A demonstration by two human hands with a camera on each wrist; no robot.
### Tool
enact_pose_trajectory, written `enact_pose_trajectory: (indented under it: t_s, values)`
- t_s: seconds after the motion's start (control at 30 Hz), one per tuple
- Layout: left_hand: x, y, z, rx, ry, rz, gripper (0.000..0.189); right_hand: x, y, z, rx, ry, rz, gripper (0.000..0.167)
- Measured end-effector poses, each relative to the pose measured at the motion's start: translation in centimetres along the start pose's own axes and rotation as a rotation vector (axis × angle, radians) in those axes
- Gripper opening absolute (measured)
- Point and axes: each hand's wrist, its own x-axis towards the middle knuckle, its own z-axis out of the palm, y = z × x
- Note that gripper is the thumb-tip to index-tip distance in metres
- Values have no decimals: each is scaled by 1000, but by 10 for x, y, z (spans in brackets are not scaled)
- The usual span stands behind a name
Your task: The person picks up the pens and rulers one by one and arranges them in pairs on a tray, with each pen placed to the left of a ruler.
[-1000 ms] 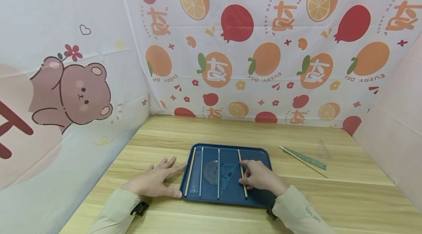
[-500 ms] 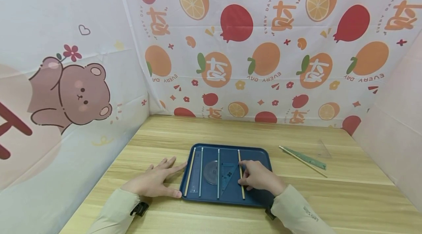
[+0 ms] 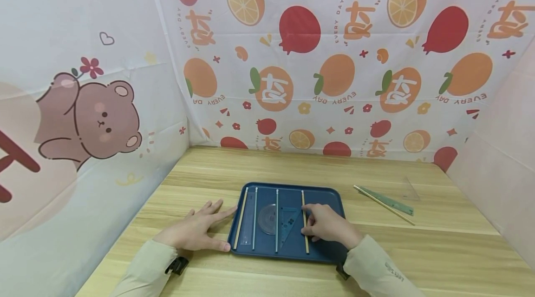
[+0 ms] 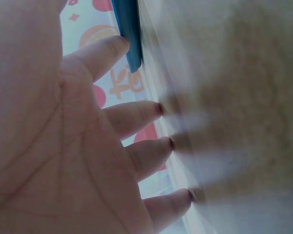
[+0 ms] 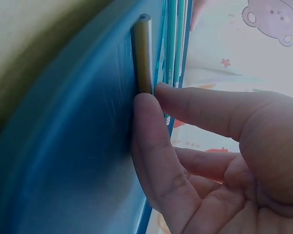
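My right hand (image 3: 328, 225) pinches a gold pencil (image 5: 143, 53) between thumb and fingers. It lies lengthwise in the blue tray (image 3: 264, 243), right of a teal set square (image 3: 288, 218). My left hand (image 3: 198, 229) lies spread on the table, with index finger and thumb at the tray's left edge; in the left wrist view, the fingertips (image 4: 167, 145) meet the tabletop. Also in the tray are another gold pencil (image 3: 241, 218), a clear ruler (image 3: 248, 218), a green pencil (image 3: 255, 218), a round clear protractor (image 3: 265, 219) and a second green pencil (image 3: 277, 236) partly over it.
Right of the tray, a gold pencil (image 3: 382, 204) crosses a green ruler (image 3: 399, 205) on the wooden table (image 3: 251, 278). A clear triangle (image 3: 411, 190) lies beyond them. Printed cloth (image 3: 301, 120) hangs behind the table and on both sides.
The lower end of the pencil in my right hand has swung a little to the left, so it lies straighter. My left hand has stayed where it was.
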Motion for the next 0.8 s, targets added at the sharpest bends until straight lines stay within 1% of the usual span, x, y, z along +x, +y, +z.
enact_pose_trajectory:
  t_s: [0.3,0.47,0.67,0.8]
  values:
    - [-1,3,-1,5,0,1,103,0,1,-3,-10,10,-24,67]
    - [0,3,-2,12,7,4,103,-1,5,-7,-21,21,-47,61]
    - [-1,2,-1,12,5,6,103,-2,13,-17,-23,41,-92,52]
    - [-1,2,-1,5,-1,1,103,-4,19,-28,-35,44,-120,49]
